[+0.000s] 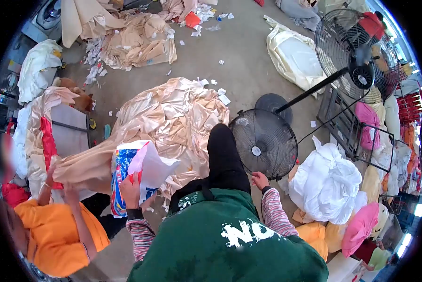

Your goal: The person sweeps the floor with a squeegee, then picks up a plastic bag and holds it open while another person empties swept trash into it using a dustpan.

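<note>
Bag [150,163] pinched in left hand [131,191] could slip if that grip loosens; right hand [259,180] hangs half-curled near fan [262,141].

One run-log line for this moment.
left hand: holding printed bag | right hand: beside black fan, nothing visibly held | co-worker's hands: on peach fabric

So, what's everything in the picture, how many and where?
Fabric heaps: several, peach, centre and upper left
Paper scraps: many, mostly white, floor
Pedestal fan: one, black, upper right
Second fan: one, black, centre right
Plastic bag: one, blue-red-white, left of centre
Large white bundle: one, white, right
Pink bundles: two, pink, right
Cream wrap: one, cream, top right
Other clutter: uncountable, mixed colours, edges
Co-worker: one, orange shirt, lower left
Left hand: one, striped sleeve, at bag
Right hand: one, striped sleeve, beside second fan
Leg: one visible, black trousers, centre
</note>
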`<move>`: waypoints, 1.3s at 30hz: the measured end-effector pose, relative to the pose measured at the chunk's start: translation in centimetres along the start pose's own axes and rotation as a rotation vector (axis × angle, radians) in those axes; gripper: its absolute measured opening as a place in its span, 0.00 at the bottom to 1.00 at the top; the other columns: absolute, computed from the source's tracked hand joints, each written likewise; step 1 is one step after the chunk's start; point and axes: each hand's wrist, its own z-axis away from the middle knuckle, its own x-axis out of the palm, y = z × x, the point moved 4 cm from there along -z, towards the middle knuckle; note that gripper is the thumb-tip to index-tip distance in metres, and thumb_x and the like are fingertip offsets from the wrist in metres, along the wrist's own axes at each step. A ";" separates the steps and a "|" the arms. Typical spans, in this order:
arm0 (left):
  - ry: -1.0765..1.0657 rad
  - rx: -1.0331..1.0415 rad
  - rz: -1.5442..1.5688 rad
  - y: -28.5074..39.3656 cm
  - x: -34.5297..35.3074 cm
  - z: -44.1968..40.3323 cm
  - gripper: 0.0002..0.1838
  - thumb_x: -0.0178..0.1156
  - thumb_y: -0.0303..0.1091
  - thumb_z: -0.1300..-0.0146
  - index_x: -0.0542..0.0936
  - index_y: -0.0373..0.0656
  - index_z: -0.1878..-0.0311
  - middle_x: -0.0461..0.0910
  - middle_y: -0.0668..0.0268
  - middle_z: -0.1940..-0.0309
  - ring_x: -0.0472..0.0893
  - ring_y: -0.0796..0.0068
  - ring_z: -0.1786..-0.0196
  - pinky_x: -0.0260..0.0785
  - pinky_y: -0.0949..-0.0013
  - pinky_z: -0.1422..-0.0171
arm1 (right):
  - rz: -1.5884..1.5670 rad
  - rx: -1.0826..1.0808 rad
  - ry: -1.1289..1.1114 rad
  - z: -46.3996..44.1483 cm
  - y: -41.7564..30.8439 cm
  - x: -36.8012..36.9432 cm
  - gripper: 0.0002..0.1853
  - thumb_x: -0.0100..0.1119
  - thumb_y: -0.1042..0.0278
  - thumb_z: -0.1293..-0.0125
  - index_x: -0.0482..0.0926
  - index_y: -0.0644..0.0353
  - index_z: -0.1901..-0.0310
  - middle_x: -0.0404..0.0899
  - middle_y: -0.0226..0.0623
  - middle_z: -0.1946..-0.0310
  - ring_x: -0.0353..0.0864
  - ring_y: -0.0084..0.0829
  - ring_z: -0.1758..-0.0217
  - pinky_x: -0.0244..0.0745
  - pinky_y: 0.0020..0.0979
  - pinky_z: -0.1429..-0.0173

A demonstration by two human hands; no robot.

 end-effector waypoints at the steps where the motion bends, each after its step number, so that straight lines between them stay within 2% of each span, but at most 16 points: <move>1: 0.020 -0.013 0.017 -0.5 0.2 -0.7 0.20 0.45 0.43 0.47 0.73 0.31 0.76 0.71 0.47 0.79 0.71 0.50 0.73 0.61 0.57 0.69 | 0.001 -0.006 0.003 -0.4 -1.3 -0.1 0.15 0.49 0.70 0.54 0.69 0.63 0.61 0.74 0.39 0.73 0.74 0.25 0.78 0.69 0.23 0.74; 4: 0.073 -0.029 0.015 -0.1 0.3 -2.6 0.20 0.45 0.43 0.47 0.72 0.31 0.77 0.71 0.47 0.79 0.71 0.51 0.74 0.60 0.58 0.69 | 0.103 -0.052 0.000 -2.7 -5.1 -0.3 0.16 0.49 0.69 0.54 0.69 0.63 0.61 0.74 0.39 0.72 0.74 0.26 0.77 0.69 0.24 0.71; 7: 0.084 -0.083 0.082 0.5 1.0 -4.4 0.20 0.46 0.42 0.46 0.72 0.30 0.77 0.70 0.47 0.82 0.71 0.51 0.77 0.60 0.61 0.73 | 0.338 -0.261 0.034 -6.9 -7.9 -0.3 0.17 0.48 0.65 0.53 0.70 0.63 0.60 0.74 0.40 0.67 0.74 0.32 0.67 0.67 0.28 0.61; 12: 0.080 -0.215 0.171 3.4 2.2 -8.2 0.20 0.48 0.42 0.47 0.72 0.29 0.75 0.71 0.46 0.81 0.72 0.52 0.76 0.61 0.62 0.72 | 0.395 -0.186 -0.007 -13.8 -13.7 -0.9 0.16 0.48 0.61 0.53 0.71 0.58 0.62 0.74 0.39 0.66 0.73 0.34 0.62 0.66 0.29 0.58; 14: 0.246 -0.109 0.424 6.3 3.1 -10.8 0.20 0.48 0.41 0.47 0.72 0.28 0.75 0.71 0.46 0.79 0.72 0.53 0.75 0.61 0.61 0.72 | 0.406 -0.152 -0.059 -17.5 -15.6 -1.3 0.16 0.47 0.60 0.53 0.72 0.56 0.62 0.74 0.38 0.66 0.73 0.35 0.63 0.66 0.30 0.58; 15: 0.204 -0.142 0.314 6.6 4.2 -12.4 0.20 0.48 0.41 0.47 0.72 0.28 0.74 0.71 0.45 0.79 0.72 0.52 0.75 0.61 0.61 0.71 | 0.417 -0.250 -0.031 -19.2 -17.0 -1.8 0.13 0.48 0.66 0.51 0.71 0.62 0.63 0.75 0.38 0.74 0.74 0.29 0.76 0.69 0.26 0.70; 16: 0.165 -0.173 0.204 7.7 4.9 -14.3 0.20 0.48 0.41 0.47 0.72 0.28 0.74 0.71 0.45 0.78 0.72 0.52 0.74 0.61 0.60 0.70 | 0.260 -0.137 -0.095 -21.3 -17.4 -2.2 0.13 0.48 0.67 0.52 0.71 0.62 0.63 0.74 0.36 0.77 0.74 0.27 0.78 0.68 0.25 0.72; 20: 0.089 -0.252 0.038 13.4 8.2 -24.6 0.20 0.47 0.42 0.47 0.73 0.28 0.73 0.71 0.44 0.77 0.72 0.50 0.73 0.62 0.58 0.69 | 0.451 -0.092 -0.162 -31.0 -20.9 -6.2 0.14 0.47 0.68 0.53 0.71 0.64 0.63 0.74 0.35 0.79 0.73 0.24 0.79 0.68 0.24 0.75; 22: 0.143 -0.192 -0.008 17.7 8.6 -30.4 0.23 0.46 0.45 0.46 0.73 0.29 0.75 0.71 0.45 0.78 0.72 0.49 0.73 0.61 0.56 0.69 | 0.145 0.190 -0.095 -32.7 -25.6 -9.8 0.14 0.48 0.70 0.54 0.71 0.65 0.64 0.73 0.35 0.79 0.73 0.23 0.79 0.68 0.24 0.75; 24: 0.129 -0.171 -0.173 21.0 9.6 -36.4 0.25 0.45 0.48 0.46 0.72 0.30 0.79 0.71 0.45 0.80 0.71 0.48 0.74 0.61 0.56 0.69 | 0.118 0.126 -0.044 -36.0 -28.2 -12.9 0.14 0.48 0.71 0.54 0.70 0.65 0.63 0.73 0.35 0.78 0.72 0.23 0.80 0.68 0.23 0.76; 26: 0.131 -0.164 0.014 24.6 9.0 -40.4 0.26 0.44 0.49 0.46 0.71 0.30 0.81 0.70 0.46 0.82 0.71 0.50 0.75 0.60 0.58 0.70 | 0.125 0.056 0.006 -38.8 -30.0 -16.6 0.14 0.48 0.72 0.54 0.70 0.64 0.62 0.73 0.34 0.78 0.72 0.23 0.81 0.67 0.23 0.77; 28: 0.162 -0.211 0.022 27.0 8.8 -42.9 0.24 0.44 0.47 0.46 0.73 0.31 0.78 0.71 0.47 0.79 0.72 0.52 0.72 0.61 0.59 0.69 | -0.175 0.187 -0.034 -42.3 -31.4 -19.0 0.15 0.48 0.72 0.53 0.68 0.63 0.60 0.73 0.34 0.77 0.71 0.22 0.83 0.66 0.21 0.79; 29: 0.183 -0.254 0.110 26.0 9.8 -43.6 0.22 0.45 0.46 0.46 0.73 0.32 0.75 0.72 0.47 0.79 0.72 0.52 0.72 0.61 0.60 0.70 | -0.181 0.212 -0.045 -43.7 -32.9 -20.2 0.16 0.47 0.72 0.52 0.66 0.61 0.58 0.73 0.34 0.77 0.70 0.21 0.84 0.64 0.20 0.81; 31: 0.150 -0.349 0.030 26.9 10.0 -44.5 0.20 0.46 0.45 0.46 0.74 0.33 0.73 0.72 0.49 0.80 0.72 0.52 0.73 0.62 0.60 0.71 | -0.174 0.147 -0.021 -45.5 -36.7 -21.9 0.16 0.47 0.72 0.51 0.66 0.61 0.58 0.73 0.34 0.77 0.70 0.21 0.83 0.64 0.19 0.81; 36: 0.361 -0.313 0.160 33.3 9.4 -50.1 0.20 0.45 0.46 0.46 0.74 0.36 0.73 0.70 0.49 0.82 0.71 0.51 0.76 0.60 0.59 0.75 | -0.179 0.120 -0.122 -51.1 -41.4 -23.9 0.16 0.45 0.71 0.50 0.64 0.60 0.57 0.72 0.33 0.77 0.69 0.22 0.84 0.64 0.21 0.82; 39: 0.373 -0.307 0.078 36.6 10.5 -54.0 0.18 0.44 0.45 0.46 0.71 0.38 0.77 0.70 0.51 0.84 0.71 0.52 0.77 0.60 0.57 0.75 | -0.106 0.108 -0.135 -54.1 -44.3 -25.1 0.16 0.45 0.71 0.50 0.64 0.61 0.57 0.72 0.34 0.77 0.68 0.22 0.84 0.64 0.21 0.82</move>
